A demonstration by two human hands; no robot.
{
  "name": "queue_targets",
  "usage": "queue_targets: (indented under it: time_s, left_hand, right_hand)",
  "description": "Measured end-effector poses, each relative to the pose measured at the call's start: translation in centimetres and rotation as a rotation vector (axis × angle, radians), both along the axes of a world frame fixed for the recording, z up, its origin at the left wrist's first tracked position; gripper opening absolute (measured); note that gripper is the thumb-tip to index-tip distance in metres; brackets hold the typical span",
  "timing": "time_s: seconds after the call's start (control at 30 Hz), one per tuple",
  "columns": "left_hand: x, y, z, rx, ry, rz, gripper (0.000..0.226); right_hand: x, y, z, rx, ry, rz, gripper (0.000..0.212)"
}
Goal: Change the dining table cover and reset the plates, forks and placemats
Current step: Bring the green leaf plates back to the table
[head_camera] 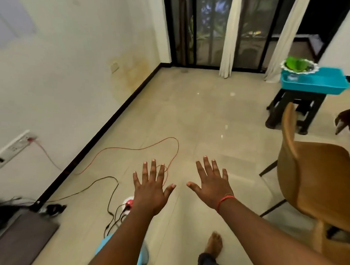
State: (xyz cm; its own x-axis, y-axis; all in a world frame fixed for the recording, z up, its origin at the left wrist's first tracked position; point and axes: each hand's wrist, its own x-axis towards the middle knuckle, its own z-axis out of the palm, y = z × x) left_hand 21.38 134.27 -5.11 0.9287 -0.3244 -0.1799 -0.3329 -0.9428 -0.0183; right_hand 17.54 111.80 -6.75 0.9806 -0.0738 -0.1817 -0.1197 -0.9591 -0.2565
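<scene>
Your left hand (pixel 151 188) and right hand (pixel 212 182) are spread flat, holding nothing; cables (pixel 112 191) just below your left hand could trip you

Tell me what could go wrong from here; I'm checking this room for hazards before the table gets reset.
The orange cable and black cable loop across the floor beside the bare foot, so tripping seems possible. The teal tray overhangs its small black stool and might tip if bumped.
</scene>
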Motion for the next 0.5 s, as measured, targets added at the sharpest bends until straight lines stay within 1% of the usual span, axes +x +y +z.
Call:
queue_targets:
  time_s: [0.1, 0.23, 0.37, 0.5]
  left_hand:
    - [5.9, -4.2, -0.4, 0.023, 0.023, -0.055, 0.079]
    - [15.2, -11.5, 0.3, -0.043, 0.034, -0.057, 0.082]
    - [23.7, -19.1, 1.1, -0.027, 0.043, -0.178, 0.081]
    - [33.1, -26.3, 0.3, -0.020, 0.044, -0.255, 0.084]
  right_hand:
    - [5.1, -3.9, -0.4, 0.002, 0.036, -0.035, 0.092]
    - [12.9, -10.4, 0.3, 0.010, 0.038, -0.087, 0.093]
    - [20.1, -17.2, 1.7, 0.016, 0.038, -0.188, 0.090]
    - [27.0, -23.7, 1.4, -0.004, 0.031, -0.301, 0.090]
